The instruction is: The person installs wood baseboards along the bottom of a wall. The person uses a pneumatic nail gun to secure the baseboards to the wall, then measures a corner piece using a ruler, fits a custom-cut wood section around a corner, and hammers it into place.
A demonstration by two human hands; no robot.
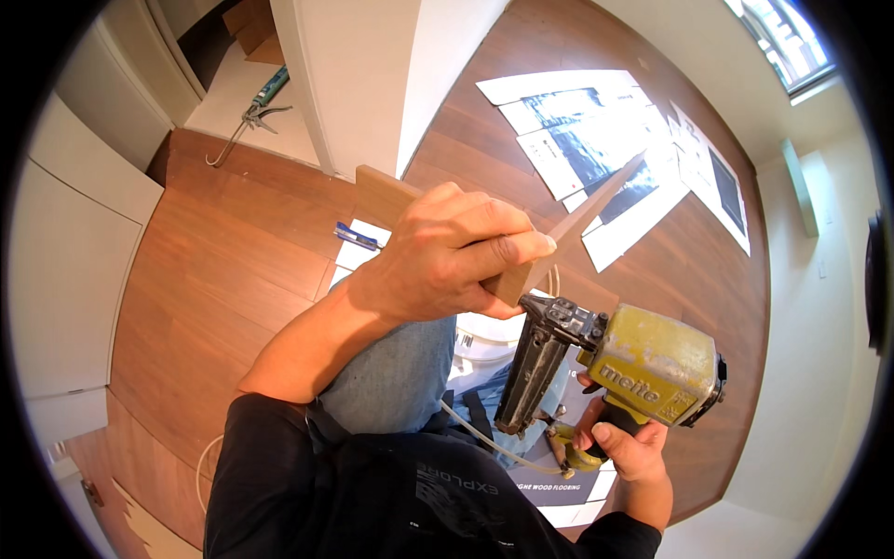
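Note:
My left hand (445, 253) grips two wooden strips where their ends meet at a corner. One strip (601, 197) runs away to the upper right; the other strip (382, 189) points to the upper left, partly hidden behind my fingers. In my right hand (631, 449) is a worn yellow-green nail gun (656, 365), held by its black handle. Its dark nose is at the joined corner of the strips, just below my left fingertips; whether it touches the wood I cannot tell. A pale air hose (492, 442) leads from the gun's handle toward my lap.
Beneath the strips, a white bucket (481, 343) stands by my knee. A blue utility knife (358, 237) lies beyond my left forearm. Printed cardboard sheets (549, 126) cover part of the wooden floor (209, 270). A caulking gun (259, 109) rests in the doorway at upper left.

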